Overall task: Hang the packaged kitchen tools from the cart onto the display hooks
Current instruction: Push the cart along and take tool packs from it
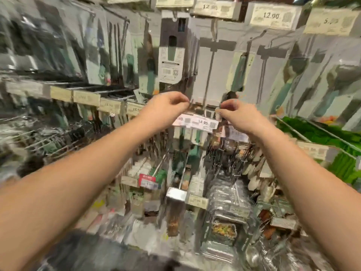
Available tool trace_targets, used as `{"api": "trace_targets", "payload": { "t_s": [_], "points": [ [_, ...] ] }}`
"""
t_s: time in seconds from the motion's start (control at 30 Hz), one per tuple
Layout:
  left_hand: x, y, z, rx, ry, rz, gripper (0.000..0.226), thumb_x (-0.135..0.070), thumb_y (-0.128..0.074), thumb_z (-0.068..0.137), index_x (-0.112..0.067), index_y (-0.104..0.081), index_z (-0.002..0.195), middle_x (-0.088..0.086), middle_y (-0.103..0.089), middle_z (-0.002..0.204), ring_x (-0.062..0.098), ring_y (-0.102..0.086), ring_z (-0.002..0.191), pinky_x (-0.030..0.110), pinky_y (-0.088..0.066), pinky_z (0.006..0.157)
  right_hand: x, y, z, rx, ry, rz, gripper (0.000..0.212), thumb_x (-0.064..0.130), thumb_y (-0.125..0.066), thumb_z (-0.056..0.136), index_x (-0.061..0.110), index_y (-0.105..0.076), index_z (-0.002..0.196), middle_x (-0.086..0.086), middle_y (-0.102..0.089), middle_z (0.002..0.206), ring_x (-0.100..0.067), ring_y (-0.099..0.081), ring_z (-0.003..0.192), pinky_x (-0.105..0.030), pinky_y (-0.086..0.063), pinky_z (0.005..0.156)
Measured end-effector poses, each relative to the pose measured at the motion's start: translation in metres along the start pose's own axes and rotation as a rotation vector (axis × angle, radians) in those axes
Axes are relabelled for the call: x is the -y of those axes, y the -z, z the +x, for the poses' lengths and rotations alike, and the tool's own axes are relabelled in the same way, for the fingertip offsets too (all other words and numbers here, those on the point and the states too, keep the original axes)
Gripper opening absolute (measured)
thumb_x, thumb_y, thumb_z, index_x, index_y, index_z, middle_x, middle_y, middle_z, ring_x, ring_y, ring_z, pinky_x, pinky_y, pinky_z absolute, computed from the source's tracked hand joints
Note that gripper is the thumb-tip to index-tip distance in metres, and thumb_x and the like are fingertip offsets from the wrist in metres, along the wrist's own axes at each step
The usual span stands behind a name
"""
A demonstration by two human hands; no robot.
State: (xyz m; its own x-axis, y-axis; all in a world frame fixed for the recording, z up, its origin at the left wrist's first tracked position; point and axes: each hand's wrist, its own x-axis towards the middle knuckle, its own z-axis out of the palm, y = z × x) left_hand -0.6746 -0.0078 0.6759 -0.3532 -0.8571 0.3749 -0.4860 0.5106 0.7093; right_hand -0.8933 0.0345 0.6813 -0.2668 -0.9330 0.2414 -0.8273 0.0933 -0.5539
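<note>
1. left hand [166, 106] and right hand [237, 114] are raised together at the display, fingertips pinched at the bottom corners of a pale hanging package [211, 79].
2. blur hides whether they truly grip it.
3. the package hangs among others, above a price tag [203, 124].
4. likely step: seating it on its hook; next, letting go cleanly.
</note>
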Motion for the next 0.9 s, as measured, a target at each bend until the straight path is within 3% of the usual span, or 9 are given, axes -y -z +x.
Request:
{"api": "trace_targets", "payload": {
  "t_s": [0.13,0.27,0.4,0.53,0.7,0.9],
  "points": [
    [0.048,0.026,-0.078,-0.071,0.209,0.228,0.023,-0.038,-0.055,0.098,-0.033,-0.068,0.116,-0.012,-0.065,0.104,0.013,-0.063,0.096,0.026,-0.046,0.08,0.02,-0.048,-0.04,0.169,0.144,-0.096,0.044,0.043,-0.058,0.098,0.021,-0.058,0.135,0.0,-0.065,0.127,-0.019,-0.061,0.106,-0.03,-0.047,0.092],
    [0.092,0.033,-0.168,-0.023,0.412,0.345,0.022,-0.033,-0.055,0.1,-0.025,-0.068,0.115,-0.005,-0.065,0.103,0.016,-0.061,0.098,0.025,-0.04,0.077,0.032,-0.118,-0.089,0.361,0.255,-0.11,0.045,0.037,-0.061,0.097,0.014,-0.058,0.136,-0.005,-0.062,0.133,-0.023,-0.059,0.119,-0.028,-0.043,0.097],
    [0.135,0.037,-0.257,-0.018,0.593,0.34,0.018,-0.031,-0.056,0.099,-0.022,-0.068,0.109,-0.001,-0.068,0.103,0.015,-0.059,0.09,0.028,-0.042,0.073,0.042,-0.198,-0.144,0.552,0.354,-0.109,0.04,0.034,-0.06,0.097,0.013,-0.061,0.131,-0.005,-0.063,0.129,-0.024,-0.059,0.112,-0.025,-0.039,0.084],
    [0.177,0.046,-0.338,-0.016,0.767,0.354,0.023,-0.032,-0.054,0.101,-0.019,-0.067,0.114,0.0,-0.067,0.11,0.014,-0.054,0.092,0.027,-0.038,0.073,0.057,-0.271,-0.201,0.745,0.402,-0.088,0.036,0.036,-0.057,0.098,0.017,-0.063,0.128,-0.006,-0.066,0.12,-0.018,-0.057,0.09,-0.027,-0.041,0.068],
    [0.226,0.068,-0.407,-0.099,0.984,0.274,0.022,-0.031,-0.052,0.101,-0.022,-0.066,0.114,-0.004,-0.062,0.103,0.015,-0.054,0.087,0.028,-0.036,0.066,0.089,-0.354,-0.241,0.905,0.415,-0.073,0.029,0.031,-0.056,0.098,0.014,-0.063,0.12,-0.005,-0.064,0.114,-0.021,-0.06,0.102,-0.027,-0.039,0.075],
    [0.313,0.122,-0.442,-0.18,1.109,0.164,0.021,-0.032,-0.052,0.101,-0.021,-0.069,0.11,0.001,-0.069,0.109,0.019,-0.061,0.095,0.03,-0.043,0.071,0.159,-0.452,-0.251,1.007,0.424,-0.058,0.019,0.021,-0.055,0.099,0.009,-0.064,0.11,-0.005,-0.059,0.093,-0.02,-0.053,0.087,-0.029,-0.036,0.074]
  ]
}}
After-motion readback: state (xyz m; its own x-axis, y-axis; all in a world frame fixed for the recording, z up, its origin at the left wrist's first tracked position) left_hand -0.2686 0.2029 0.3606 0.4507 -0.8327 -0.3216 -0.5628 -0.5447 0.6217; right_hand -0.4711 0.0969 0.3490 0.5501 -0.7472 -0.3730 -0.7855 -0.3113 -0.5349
